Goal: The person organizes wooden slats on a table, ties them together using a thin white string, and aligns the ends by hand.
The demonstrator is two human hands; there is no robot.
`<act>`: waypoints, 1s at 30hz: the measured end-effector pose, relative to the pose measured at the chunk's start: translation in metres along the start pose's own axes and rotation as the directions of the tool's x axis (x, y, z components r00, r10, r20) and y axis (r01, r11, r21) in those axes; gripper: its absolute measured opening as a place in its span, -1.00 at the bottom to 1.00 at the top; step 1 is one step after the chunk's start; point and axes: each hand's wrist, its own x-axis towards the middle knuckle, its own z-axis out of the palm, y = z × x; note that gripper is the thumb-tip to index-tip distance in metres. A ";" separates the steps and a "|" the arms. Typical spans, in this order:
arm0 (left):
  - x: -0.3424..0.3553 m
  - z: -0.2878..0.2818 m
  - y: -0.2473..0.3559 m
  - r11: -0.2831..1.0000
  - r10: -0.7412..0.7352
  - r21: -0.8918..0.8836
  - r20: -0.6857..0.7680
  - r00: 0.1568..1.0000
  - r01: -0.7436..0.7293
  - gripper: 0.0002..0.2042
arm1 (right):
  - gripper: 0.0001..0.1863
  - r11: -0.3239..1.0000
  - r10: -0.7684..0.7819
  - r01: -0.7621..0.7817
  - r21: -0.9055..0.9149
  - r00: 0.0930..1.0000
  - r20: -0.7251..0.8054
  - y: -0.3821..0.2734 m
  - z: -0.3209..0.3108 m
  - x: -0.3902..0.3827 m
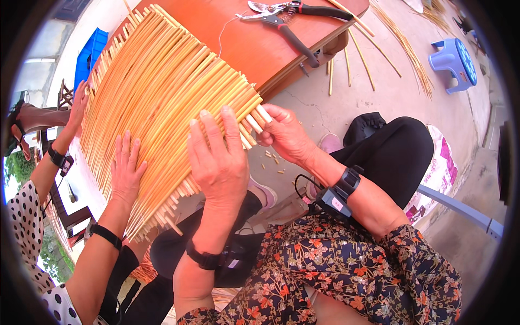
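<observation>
Over the red table's point(216, 30) near left side I had the stalk mat point(162, 97); my left hand point(218, 162) lay flat on it, fingers slightly spread, while my right hand point(286, 135) pinched the pale stalk ends point(264, 113) at its corner; doing this well, I judged, called for light, even pressure and squared ends; I counted one mat, its stalks too many to number; one pair of shears point(277, 18) on the table; one stool point(448, 64) right of it; a co-worker's two hands point(126, 176) left of it.

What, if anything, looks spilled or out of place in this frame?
Short stalk pieces lie scattered on the floor, looking spilled. One stalk end juts past its neighbours at the stalk mat's near edge.
</observation>
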 end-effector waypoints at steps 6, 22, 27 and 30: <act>0.000 0.000 0.001 1.000 0.001 -0.002 0.014 1.000 -0.001 -0.61 | -0.80 0.998 -0.046 0.046 -0.050 0.999 0.003 0.002 0.002 0.002; -0.002 -0.002 0.001 1.000 -0.003 -0.021 0.026 1.000 0.004 -0.60 | -0.82 0.986 -0.124 0.118 -0.121 0.991 -0.041 0.011 0.006 0.006; -0.003 -0.002 0.001 1.000 0.005 -0.017 0.021 1.000 -0.005 -0.60 | -0.81 0.976 -0.161 0.151 -0.156 0.985 -0.056 0.012 0.007 0.008; -0.002 0.000 0.002 1.000 0.010 -0.012 0.017 1.000 -0.010 -0.60 | -0.77 0.965 -0.187 0.171 -0.201 0.980 -0.064 0.010 0.005 0.010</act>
